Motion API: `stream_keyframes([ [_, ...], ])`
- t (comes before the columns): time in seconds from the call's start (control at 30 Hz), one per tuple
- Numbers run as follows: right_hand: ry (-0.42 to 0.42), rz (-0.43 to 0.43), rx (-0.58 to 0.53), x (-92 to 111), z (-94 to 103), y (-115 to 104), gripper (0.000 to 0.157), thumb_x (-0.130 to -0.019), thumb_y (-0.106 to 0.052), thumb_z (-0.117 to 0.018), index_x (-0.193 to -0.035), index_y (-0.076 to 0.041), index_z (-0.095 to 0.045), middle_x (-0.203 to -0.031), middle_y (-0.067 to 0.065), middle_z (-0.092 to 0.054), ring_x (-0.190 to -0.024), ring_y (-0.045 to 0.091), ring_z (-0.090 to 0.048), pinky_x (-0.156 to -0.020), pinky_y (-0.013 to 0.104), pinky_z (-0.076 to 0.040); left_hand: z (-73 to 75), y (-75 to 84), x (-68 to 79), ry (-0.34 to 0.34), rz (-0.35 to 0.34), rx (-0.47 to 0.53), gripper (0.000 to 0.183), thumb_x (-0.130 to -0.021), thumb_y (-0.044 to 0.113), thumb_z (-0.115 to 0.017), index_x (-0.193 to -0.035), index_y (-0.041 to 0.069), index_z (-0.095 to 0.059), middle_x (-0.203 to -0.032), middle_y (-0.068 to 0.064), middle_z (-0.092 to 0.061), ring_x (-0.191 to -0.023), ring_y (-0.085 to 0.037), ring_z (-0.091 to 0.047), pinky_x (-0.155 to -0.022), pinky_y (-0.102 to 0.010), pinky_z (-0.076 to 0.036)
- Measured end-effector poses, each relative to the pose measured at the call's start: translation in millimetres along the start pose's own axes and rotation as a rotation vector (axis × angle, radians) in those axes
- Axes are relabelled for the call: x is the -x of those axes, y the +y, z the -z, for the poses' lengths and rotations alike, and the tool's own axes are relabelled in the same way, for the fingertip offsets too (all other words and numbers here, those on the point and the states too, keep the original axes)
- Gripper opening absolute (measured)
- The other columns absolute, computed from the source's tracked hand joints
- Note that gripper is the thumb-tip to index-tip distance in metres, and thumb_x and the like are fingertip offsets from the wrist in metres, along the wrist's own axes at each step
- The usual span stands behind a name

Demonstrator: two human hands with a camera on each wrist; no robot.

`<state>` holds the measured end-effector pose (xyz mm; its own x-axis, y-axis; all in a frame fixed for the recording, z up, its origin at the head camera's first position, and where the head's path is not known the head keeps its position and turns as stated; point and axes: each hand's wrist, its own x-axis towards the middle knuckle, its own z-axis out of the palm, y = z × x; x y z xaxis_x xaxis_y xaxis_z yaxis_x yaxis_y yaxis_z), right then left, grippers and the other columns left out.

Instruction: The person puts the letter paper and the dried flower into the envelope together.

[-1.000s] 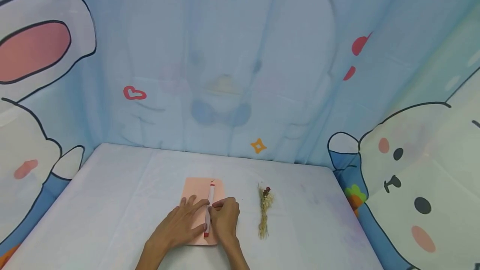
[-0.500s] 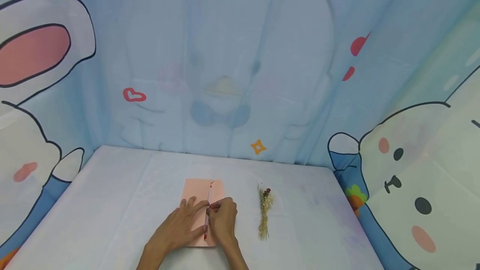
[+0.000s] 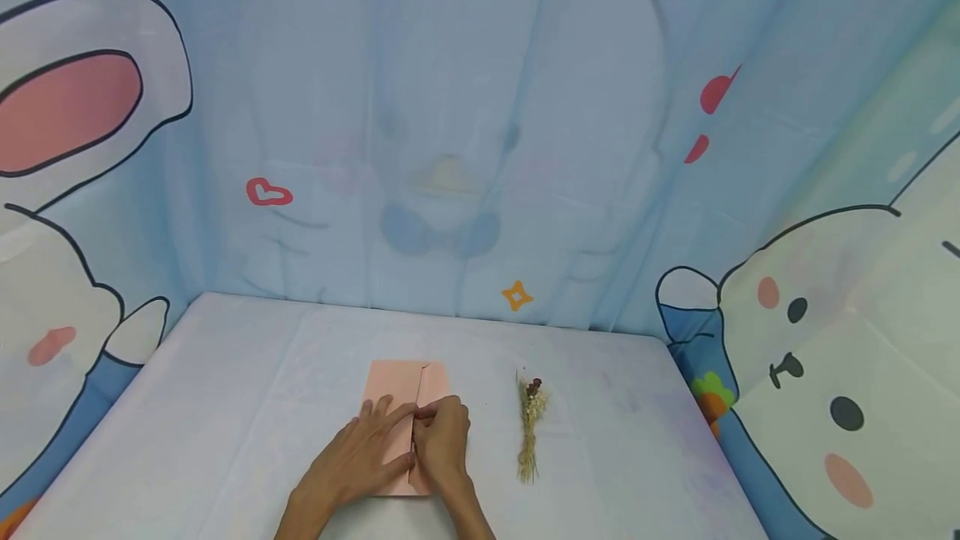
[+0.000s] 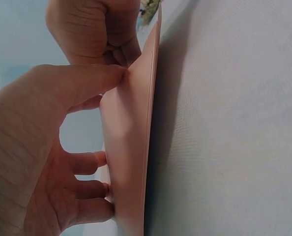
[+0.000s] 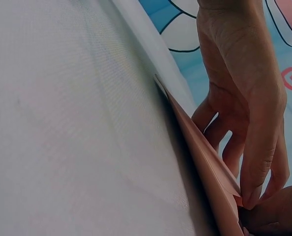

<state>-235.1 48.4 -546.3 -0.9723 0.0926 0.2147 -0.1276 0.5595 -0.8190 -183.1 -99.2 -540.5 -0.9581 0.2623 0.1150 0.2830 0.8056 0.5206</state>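
Midway between side edges of table (image 3: 615, 407) — pink folder (image 3: 393, 379) under left hand (image 3: 358, 450), fingers spread; right hand (image 3: 442, 440) curled, apparently pinching the folder's flap (image 3: 433, 383). Press evenly along its length — avoid creasing.

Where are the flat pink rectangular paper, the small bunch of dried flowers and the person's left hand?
Flat pink rectangular paper (image 3: 395, 382), head view: bare upper part.
Small bunch of dried flowers (image 3: 529, 430), head view: middle, along the stems.
Person's left hand (image 3: 358, 450), head view: back of the hand.
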Motion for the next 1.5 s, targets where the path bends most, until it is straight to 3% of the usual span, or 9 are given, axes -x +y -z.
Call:
stream_keyframes([
  [0.27, -0.03, 0.015, 0.022, 1.5, 4.9, 0.6, 0.012, -0.077, 0.01, -0.07, -0.081, 0.003, -0.079, -0.059, 0.004, -0.069, -0.046, 0.002, -0.055, -0.043, 0.012, -0.044, 0.2, 2.6, 0.1, -0.013, -0.017, -0.004, 0.063, -0.098, 0.055, -0.056, -0.153, 0.029, -0.041, -0.161, -0.018, -0.038, -0.145, -0.05, -0.037, -0.114, -0.062, -0.039],
  [0.5, -0.067, 0.027, 0.002, 2.3, 19.6, -1.7, 0.007, -0.08, 0.004, -0.077, -0.086, 0.002, -0.079, -0.068, 0.004, -0.072, -0.056, 0.002, -0.059, -0.051, 0.014, -0.049, 4.1, 2.5, 0.0, -0.019, -0.012, -0.001, 0.063, -0.097, 0.055, -0.057, -0.152, 0.028, -0.043, -0.16, -0.018, -0.039, -0.146, -0.052, -0.035, -0.115, -0.062, -0.038],
  [0.6, -0.011, 0.028, 0.004, 0.6, 29.7, 2.1, 0.008, -0.08, -0.001, -0.081, -0.088, 0.001, -0.079, -0.072, 0.004, -0.072, -0.062, 0.003, -0.061, -0.057, 0.016, -0.052, 4.7, 0.4, 0.2, 0.004, -0.02, -0.004, 0.061, -0.096, 0.053, -0.06, -0.15, 0.028, -0.046, -0.158, -0.018, -0.041, -0.143, -0.053, -0.038, -0.113, -0.062, -0.04],
  [0.9, 0.271, 0.019, 0.077, -11.7, 70.0, 27.8, 0.022, -0.074, -0.008, -0.088, -0.089, 0.004, -0.078, -0.07, 0.008, -0.072, -0.06, 0.01, -0.063, -0.054, 0.02, -0.053, 6.2, -5.9, 3.4, 0.02, -0.02, -0.025, 0.059, -0.096, 0.052, -0.06, -0.148, 0.03, -0.048, -0.156, -0.019, -0.044, -0.14, -0.055, -0.041, -0.111, -0.064, -0.042],
  [1.17, 0.451, -0.086, 0.123, -14.0, 104.6, 58.9, 0.021, -0.077, -0.009, -0.086, -0.09, 0.006, -0.078, -0.068, 0.012, -0.072, -0.056, 0.017, -0.064, -0.058, 0.034, -0.056, 8.5, -3.4, 3.6, -0.012, -0.01, -0.01, 0.061, -0.096, 0.054, -0.058, -0.151, 0.031, -0.043, -0.16, -0.018, -0.039, -0.145, -0.054, -0.035, -0.116, -0.063, -0.037],
  [1.3, 0.447, -0.149, 0.117, -8.4, 110.9, 75.2, 0.015, -0.082, -0.007, -0.08, -0.086, 0.007, -0.077, -0.063, 0.014, -0.072, -0.045, 0.015, -0.061, -0.058, 0.04, -0.058, 5.9, -1.2, 4.3, -0.028, -0.012, 0.008, 0.062, -0.097, 0.054, -0.058, -0.152, 0.031, -0.043, -0.16, -0.019, -0.038, -0.145, -0.054, -0.034, -0.115, -0.064, -0.037],
  [1.5, 0.433, -0.178, 0.109, -5.4, 114.7, 85.7, 0.008, -0.082, -0.002, -0.079, -0.084, 0.005, -0.077, -0.06, 0.011, -0.071, -0.039, 0.01, -0.058, -0.056, 0.037, -0.058, 1.6, 1.9, 1.9, -0.038, -0.021, 0.011, 0.062, -0.097, 0.056, -0.057, -0.152, 0.033, -0.042, -0.161, -0.018, -0.038, -0.146, -0.053, -0.034, -0.115, -0.064, -0.037],
])
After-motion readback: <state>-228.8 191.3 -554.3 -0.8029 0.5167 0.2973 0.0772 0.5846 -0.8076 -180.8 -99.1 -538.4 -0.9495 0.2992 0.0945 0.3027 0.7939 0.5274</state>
